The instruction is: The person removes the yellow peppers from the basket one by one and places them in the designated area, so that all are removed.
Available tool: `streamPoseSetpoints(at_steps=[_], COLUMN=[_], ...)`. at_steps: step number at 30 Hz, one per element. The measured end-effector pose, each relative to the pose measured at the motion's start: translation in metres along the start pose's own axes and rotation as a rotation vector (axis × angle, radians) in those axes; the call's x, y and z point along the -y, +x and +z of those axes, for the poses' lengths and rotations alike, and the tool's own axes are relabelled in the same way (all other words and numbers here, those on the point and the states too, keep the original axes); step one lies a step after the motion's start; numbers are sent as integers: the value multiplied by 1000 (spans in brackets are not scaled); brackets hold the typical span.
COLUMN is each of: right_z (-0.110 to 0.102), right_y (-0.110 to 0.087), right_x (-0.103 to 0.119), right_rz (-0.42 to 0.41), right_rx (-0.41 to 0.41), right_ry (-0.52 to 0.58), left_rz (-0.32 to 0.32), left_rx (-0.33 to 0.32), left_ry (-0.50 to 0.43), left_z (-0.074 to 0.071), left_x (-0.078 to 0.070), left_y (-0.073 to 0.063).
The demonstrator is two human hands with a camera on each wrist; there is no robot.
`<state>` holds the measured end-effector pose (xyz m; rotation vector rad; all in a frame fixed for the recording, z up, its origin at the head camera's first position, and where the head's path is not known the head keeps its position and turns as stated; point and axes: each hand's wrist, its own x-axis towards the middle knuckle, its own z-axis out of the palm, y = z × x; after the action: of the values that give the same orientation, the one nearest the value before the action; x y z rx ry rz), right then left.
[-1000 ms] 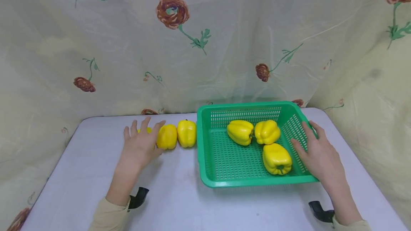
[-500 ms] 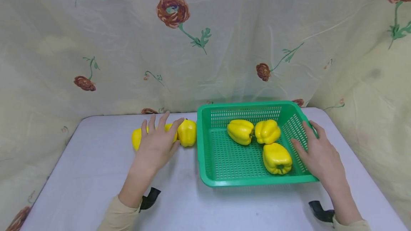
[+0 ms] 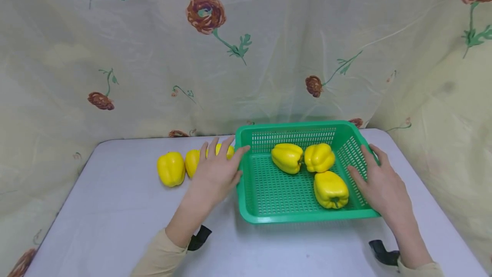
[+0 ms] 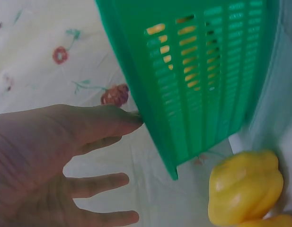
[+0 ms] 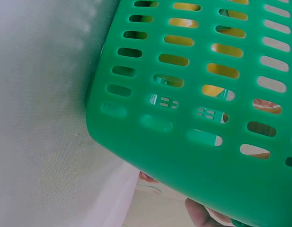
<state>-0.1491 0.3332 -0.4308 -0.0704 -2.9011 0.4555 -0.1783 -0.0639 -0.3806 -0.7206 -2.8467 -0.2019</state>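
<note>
Six yellow peppers, one green basket
We see three on the table, the left hand with fingers spread by the basket's left rim, three inside, the right hand gripping the right rim.

Basket looks like smooth plastic, peppers are super glossy, tablecloth seems matt woven fabric, curtain's kinda sheeny, tbh; the curtain looks creased too.

Six yellow peppers, one green basket and one table are visible.
</note>
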Motion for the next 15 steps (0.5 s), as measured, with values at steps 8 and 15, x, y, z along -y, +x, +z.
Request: streamPoseSetpoints(at_steps=[8,15], right_z=[0,-1], right_y=[0,0], right_x=[0,1], right_rz=[4,10], right_rx=[5,5], right_ry=[3,5], left_rz=[84,125], left_rx=[0,-3], left_ry=[9,-11], left_z=[11,21], left_x=[-23,-30], left_y=[10,17])
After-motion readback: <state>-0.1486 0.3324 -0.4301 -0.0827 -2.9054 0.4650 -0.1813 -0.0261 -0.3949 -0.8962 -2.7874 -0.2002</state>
